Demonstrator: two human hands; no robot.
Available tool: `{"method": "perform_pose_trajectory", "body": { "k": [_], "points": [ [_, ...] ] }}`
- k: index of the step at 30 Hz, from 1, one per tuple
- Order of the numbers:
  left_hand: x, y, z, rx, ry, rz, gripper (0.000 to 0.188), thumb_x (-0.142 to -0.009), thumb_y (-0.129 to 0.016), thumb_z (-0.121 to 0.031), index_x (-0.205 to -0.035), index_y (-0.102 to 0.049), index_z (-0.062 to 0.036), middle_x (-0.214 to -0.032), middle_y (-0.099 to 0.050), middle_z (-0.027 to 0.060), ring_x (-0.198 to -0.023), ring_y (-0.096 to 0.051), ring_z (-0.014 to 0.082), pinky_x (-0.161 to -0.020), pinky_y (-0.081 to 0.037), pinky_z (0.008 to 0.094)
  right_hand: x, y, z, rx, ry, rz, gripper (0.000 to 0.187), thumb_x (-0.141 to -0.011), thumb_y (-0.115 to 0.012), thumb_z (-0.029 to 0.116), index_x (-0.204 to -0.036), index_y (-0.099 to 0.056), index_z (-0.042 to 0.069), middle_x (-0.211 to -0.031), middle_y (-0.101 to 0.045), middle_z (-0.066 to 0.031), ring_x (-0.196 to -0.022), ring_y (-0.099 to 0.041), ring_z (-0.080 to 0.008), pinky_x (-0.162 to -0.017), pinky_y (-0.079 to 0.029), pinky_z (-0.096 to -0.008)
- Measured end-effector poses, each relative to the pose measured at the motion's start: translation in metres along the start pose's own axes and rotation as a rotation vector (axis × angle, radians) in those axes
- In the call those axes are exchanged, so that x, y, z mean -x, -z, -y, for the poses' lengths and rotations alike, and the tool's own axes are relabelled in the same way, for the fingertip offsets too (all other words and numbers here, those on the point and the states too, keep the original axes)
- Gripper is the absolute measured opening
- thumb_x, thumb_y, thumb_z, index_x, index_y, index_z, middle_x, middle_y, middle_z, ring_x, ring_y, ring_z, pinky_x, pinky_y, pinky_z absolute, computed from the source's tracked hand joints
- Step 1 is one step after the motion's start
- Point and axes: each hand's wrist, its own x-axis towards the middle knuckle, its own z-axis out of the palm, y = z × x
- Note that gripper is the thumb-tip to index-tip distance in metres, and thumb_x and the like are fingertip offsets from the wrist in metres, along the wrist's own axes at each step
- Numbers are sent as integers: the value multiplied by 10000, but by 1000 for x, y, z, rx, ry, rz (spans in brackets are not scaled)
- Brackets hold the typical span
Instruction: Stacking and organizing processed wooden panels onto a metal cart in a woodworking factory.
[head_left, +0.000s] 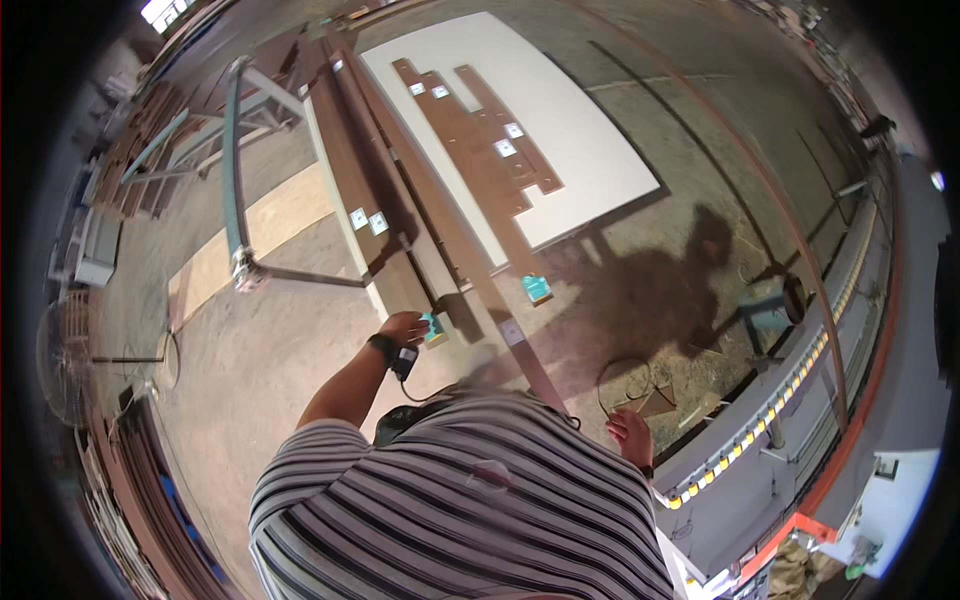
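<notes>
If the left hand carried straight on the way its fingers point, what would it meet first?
Most likely the teal label on the near end of the brown board; the left hand may already touch it, as depth is unclear here.

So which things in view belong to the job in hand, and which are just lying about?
Likely the job:
brown board at the left hand
brown boards on the white panel

Likely just lying about:
standing fan
stacked boards at lower left
</notes>
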Motion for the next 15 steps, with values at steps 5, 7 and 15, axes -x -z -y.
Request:
{"method": "perform_pose_trajectory", "body": {
  "k": [5, 7, 15],
  "points": [
    [-14, 11, 9, -584, -435, 268, 274, -852, -531, -258, -1085, -508, -116, -1058, -597, 41, -925, -582, 174, -749, -457, 335, -13, 4, -2, -12, 24, 61, 283, -883, -472, 270, -1037, -554, 48, -926, -630, -90, -811, -621, -182, -703, -465, -276],
    [3, -53, -9, 74, 15, 80, 287, -854, -521, -262, -1100, -502, -115, -1066, -588, 55, -952, -565, 176, -803, -438, 349, -15, 17, -8, -51, 27, 21, 285, -894, -453, 264, -1046, -555, 45, -940, -630, -84, -811, -621, -176, -701, -458, -278],
    [77, -177, -48, 58, -104, 328, 218, -815, -587, -240, -972, -534, -99, -853, -595, 24, -807, -559, 153, -743, -442, 289, -38, 49, 15, 62, 157, -67, 227, -904, -484, 233, -991, -556, 36, -919, -614, -66, -817, -606, -154, -685, -466, -257]
  ]
}}
